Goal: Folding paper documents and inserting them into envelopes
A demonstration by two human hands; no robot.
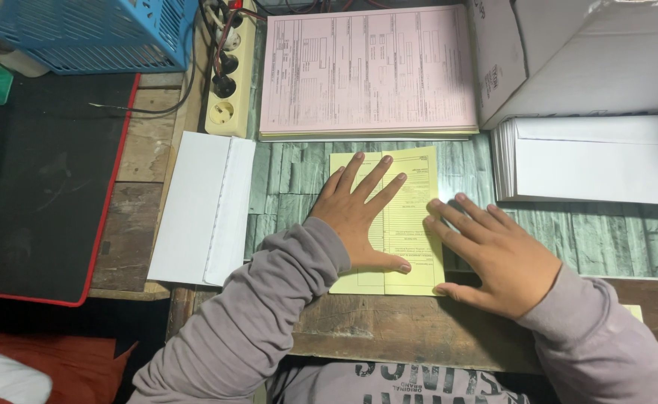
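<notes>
Form (396,217), yellow, folded, long axis running away from the body; left hand (359,217) and right hand (493,254) flat on it, fingers spread.

A pale yellow printed form (407,224), folded lengthwise so that a crease is running down its middle, is lying flat and upright on the teal wood-patterned surface, its lower edge reaching onto the brown wooden desk edge. The left hand (359,217) is pressing flat on its left half with fingers spread and thumb stretching across to the right half, while the right hand (493,254) is resting palm-down against its right edge, fingertips overlapping the paper. Its printed lines are showing faintly, too small to make out.
</notes>
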